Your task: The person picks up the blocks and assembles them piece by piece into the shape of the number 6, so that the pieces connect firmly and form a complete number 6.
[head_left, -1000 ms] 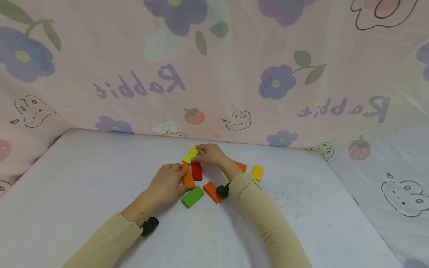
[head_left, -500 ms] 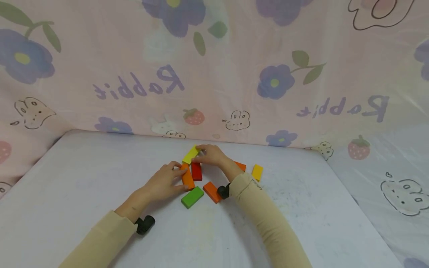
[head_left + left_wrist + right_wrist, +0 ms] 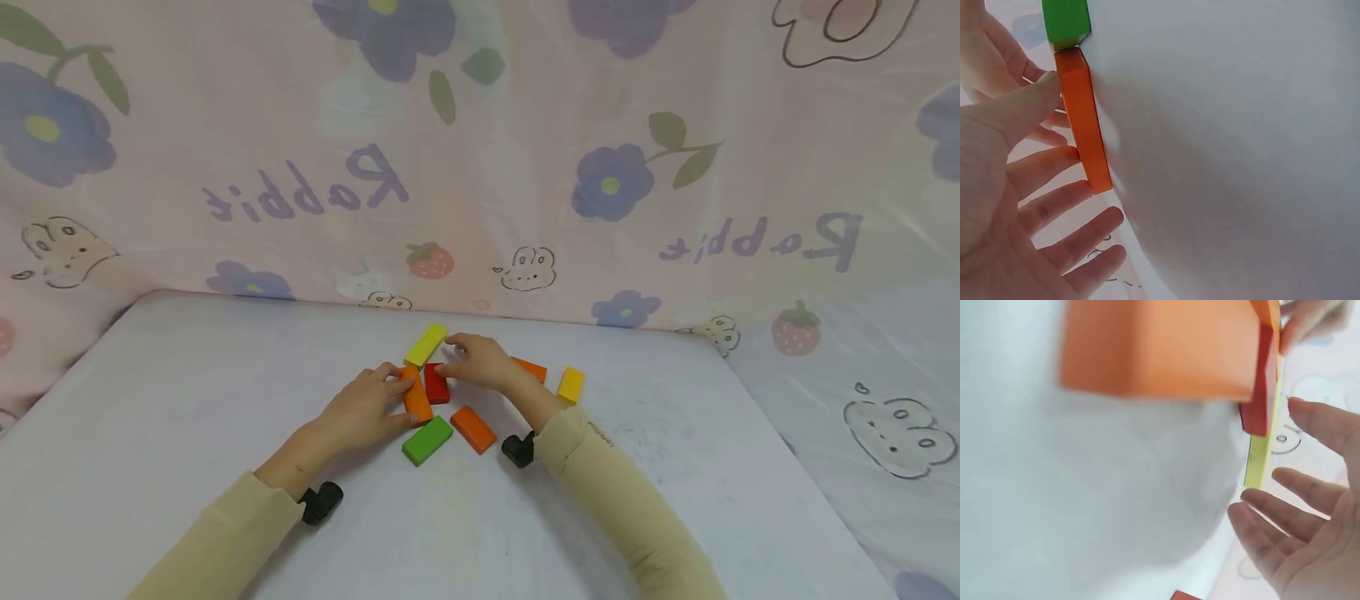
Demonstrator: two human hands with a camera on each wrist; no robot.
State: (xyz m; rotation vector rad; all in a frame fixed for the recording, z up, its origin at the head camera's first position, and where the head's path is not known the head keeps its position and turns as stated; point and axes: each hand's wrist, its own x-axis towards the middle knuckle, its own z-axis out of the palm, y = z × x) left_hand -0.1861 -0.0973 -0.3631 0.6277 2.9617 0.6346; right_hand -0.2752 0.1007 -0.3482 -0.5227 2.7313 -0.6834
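Note:
My left hand (image 3: 366,411) rests beside an orange block (image 3: 417,398), its thumb and fingertips touching the block's side in the left wrist view. The lower fingers there stick out past the block's end. Spread and holding nothing, my right hand (image 3: 482,363) hovers by a red block (image 3: 437,388) and a yellow block (image 3: 426,344). In the right wrist view its fingertips stand a little apart from the yellow block (image 3: 1257,464). These blocks lie close together, with a green block (image 3: 427,440) at the orange one's near end.
Another orange block (image 3: 474,430) lies right of the green one. Behind my right forearm are a partly hidden orange block (image 3: 531,368) and a golden-yellow block (image 3: 571,386). A patterned curtain (image 3: 480,167) hangs behind the white table (image 3: 420,542).
My right hand has let go of the yellow block and drawn back to the right. My left hand has shifted slightly left and loosened its fingers over the orange block. The blocks keep their arrangement.

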